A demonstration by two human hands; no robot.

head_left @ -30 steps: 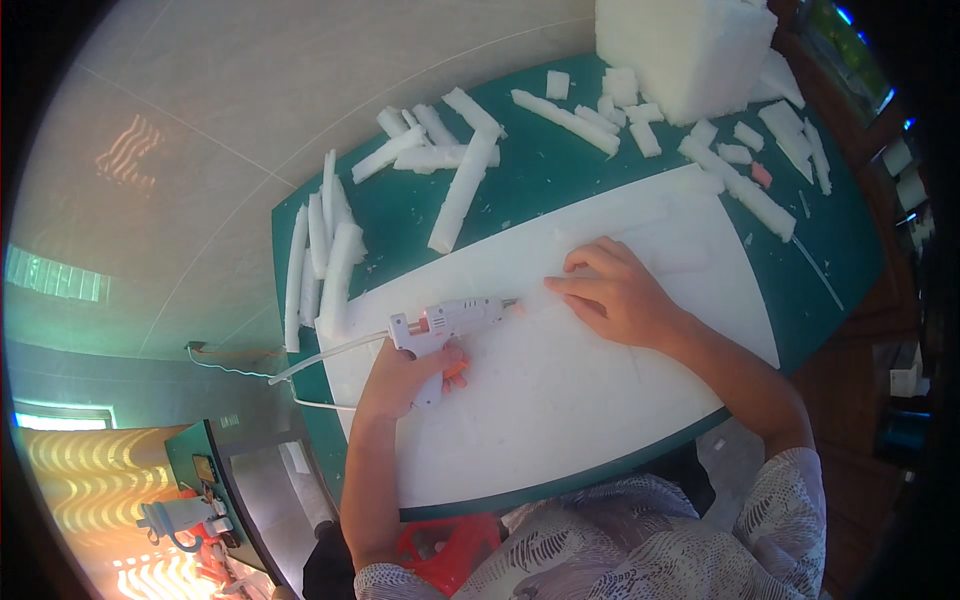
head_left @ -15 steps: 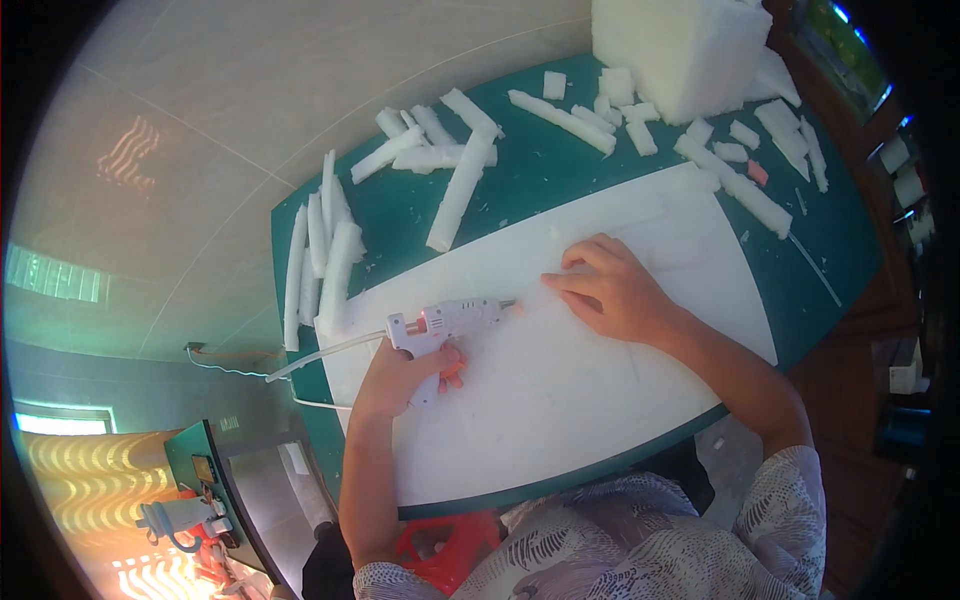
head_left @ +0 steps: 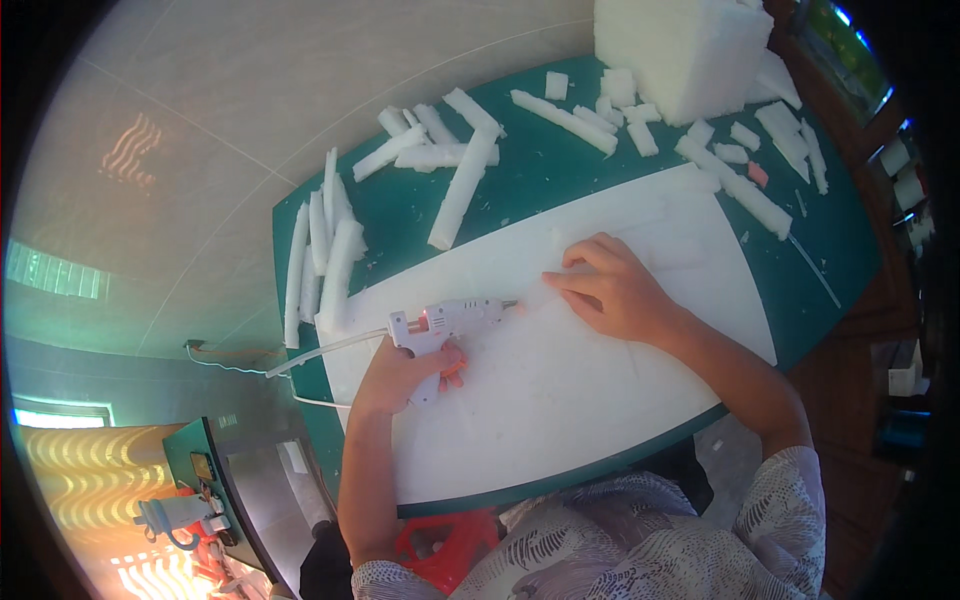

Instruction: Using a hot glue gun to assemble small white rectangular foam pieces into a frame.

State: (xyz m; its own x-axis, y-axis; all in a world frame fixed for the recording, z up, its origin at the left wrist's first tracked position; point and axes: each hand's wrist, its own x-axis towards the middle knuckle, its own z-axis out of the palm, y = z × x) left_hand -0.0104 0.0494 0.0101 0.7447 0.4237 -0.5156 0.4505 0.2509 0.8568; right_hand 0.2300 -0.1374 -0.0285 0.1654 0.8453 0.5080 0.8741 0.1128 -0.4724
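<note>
My left hand (head_left: pixel 400 375) is wrapped round the handle of a white glue gun (head_left: pixel 460 317), its metal nozzle aimed to the right. A long translucent glue stick (head_left: pixel 325 355) runs out of the gun's back end. Just past the nozzle, my right hand (head_left: pixel 620 290) has its thumb and fingers drawn into a pinch. Something whitish seems to lie between those fingertips and the nozzle, but it blends into the white sheet (head_left: pixel 560 410) below and I cannot make it out.
On the green table (head_left: pixel 400 220), several white foam strips (head_left: pixel 463 190) lie along the far and left sides. Smaller foam scraps (head_left: pixel 640 135) and a large white foam block (head_left: pixel 680 60) are at the far right. A white cord (head_left: pixel 320 402) crosses the left edge.
</note>
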